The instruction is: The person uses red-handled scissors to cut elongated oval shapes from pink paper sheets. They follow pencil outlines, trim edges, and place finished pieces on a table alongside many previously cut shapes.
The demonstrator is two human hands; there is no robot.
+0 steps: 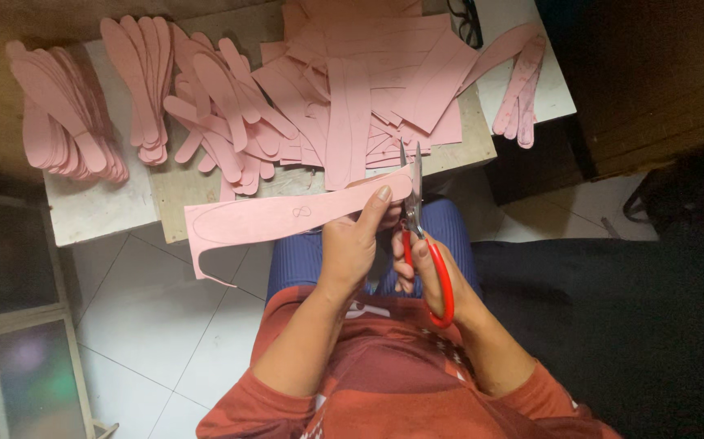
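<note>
Rust-red top with paler stripes and pushed-up sleeves, blue ribbed trousers, bare forearms and hands

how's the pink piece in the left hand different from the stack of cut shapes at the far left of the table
The pink piece in the left hand is single and held in the air; the stack is many pieces resting on the table.
The piece has a drawn outline with spare margin, and the scissors in the right hand are at its end; the stack's shapes are already cut out.
The piece looks longer.
Both are the same pink sheet material.
</note>
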